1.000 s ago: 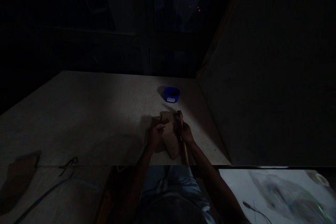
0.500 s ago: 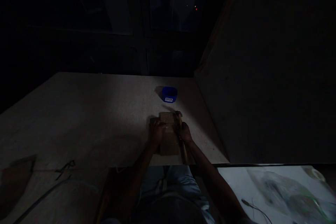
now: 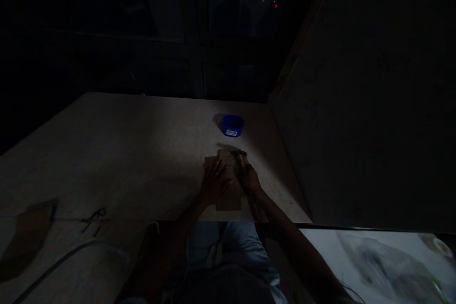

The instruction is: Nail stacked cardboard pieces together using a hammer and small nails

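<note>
In the dim head view a flat brown piece (image 3: 228,199), which looks like cardboard or wood, lies near the table's front edge. My left hand (image 3: 214,184) rests on it with fingers spread, a ring on one of them. My right hand (image 3: 250,179) is wrapped round the wooden handle of a hammer (image 3: 242,157). The dark hammer head is over the far right part of the brown piece; whether it touches cannot be made out. Beyond them stands a blue plastic container (image 3: 232,126) with a white label.
The pale table (image 3: 160,142) meets a tall dark panel (image 3: 363,128) on the right. At the left lie a brown flat piece (image 3: 33,223), a dark thin object (image 3: 95,217) and a grey hose (image 3: 67,259). A plastic bag (image 3: 384,261) lies lower right.
The hammer has tipped so its head lies lower and further left over the brown piece. My left hand has spread flatter and nearer across it. The camera view has shifted slightly.
</note>
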{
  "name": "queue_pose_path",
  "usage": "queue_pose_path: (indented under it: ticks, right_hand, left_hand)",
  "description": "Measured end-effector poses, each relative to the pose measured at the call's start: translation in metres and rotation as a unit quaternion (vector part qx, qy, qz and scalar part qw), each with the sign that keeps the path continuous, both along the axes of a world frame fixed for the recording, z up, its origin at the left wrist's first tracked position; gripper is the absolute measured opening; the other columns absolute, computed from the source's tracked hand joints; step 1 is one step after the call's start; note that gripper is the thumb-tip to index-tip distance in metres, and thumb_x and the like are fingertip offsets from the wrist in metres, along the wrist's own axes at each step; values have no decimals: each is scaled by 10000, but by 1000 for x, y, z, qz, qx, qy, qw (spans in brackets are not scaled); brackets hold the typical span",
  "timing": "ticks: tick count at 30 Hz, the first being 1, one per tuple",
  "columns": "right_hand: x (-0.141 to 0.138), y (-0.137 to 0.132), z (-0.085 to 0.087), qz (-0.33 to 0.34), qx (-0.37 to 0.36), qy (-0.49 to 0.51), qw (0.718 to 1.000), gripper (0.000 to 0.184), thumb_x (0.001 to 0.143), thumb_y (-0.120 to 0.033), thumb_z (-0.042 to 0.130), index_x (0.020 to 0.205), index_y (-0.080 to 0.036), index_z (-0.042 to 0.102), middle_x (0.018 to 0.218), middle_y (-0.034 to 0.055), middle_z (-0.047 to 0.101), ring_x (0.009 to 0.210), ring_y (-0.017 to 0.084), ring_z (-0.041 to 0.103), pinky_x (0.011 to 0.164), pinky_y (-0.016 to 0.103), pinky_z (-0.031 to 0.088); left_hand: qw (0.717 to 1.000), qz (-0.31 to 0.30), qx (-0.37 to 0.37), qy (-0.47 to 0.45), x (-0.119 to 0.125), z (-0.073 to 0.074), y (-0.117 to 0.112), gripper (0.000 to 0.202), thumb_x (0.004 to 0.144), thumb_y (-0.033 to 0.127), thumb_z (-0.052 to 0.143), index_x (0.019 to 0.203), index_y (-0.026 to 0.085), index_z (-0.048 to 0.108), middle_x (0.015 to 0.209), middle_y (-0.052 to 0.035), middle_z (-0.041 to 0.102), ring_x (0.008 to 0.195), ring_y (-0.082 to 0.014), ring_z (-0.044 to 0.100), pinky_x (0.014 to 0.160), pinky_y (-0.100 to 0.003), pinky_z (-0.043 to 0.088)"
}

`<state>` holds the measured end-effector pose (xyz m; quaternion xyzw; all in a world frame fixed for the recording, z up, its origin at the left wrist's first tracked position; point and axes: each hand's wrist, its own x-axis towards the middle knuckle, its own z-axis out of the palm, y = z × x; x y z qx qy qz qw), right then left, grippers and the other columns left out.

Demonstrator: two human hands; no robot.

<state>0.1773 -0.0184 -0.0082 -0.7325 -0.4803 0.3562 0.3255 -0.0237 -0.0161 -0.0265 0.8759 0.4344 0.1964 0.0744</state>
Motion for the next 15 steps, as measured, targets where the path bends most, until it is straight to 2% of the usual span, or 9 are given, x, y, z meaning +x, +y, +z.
queue_pose_path:
  ticks: [6, 13, 15]
  right_hand:
    - [-4, 1, 1, -8, -15, -21, 1000, 446, 740, -465, 743, 1044, -161, 625, 982, 123, 742, 827, 243, 682, 607, 274, 477]
    - [-6, 9, -1, 11, -13, -44, 999, 391, 744, -306, 736, 1100, -177, 638, 1039, 131, 758, 916, 264, 712, 670, 279, 507]
    - [-7, 9, 0, 14, -10, -47, 999, 396, 743, -307, 734, 1100, -165, 639, 1032, 141, 758, 912, 274, 717, 668, 284, 510]
  left_hand:
    - [1000, 11, 3, -6, 0, -11, 5, 617, 945, 539, 519, 1449, 184, 494, 1577, -155, 415, 1509, -369, 269, 1198, -602, 253]
    - [1000, 3, -10, -8, -2, -18, 8, 650, 929, 502, 560, 1492, 196, 447, 1602, -151, 372, 1524, -377, 216, 1204, -622, 215]
    - [1000, 1, -23, -13, -3, -21, 10, 663, 924, 487, 571, 1499, 187, 436, 1612, -162, 349, 1528, -383, 201, 1209, -630, 188]
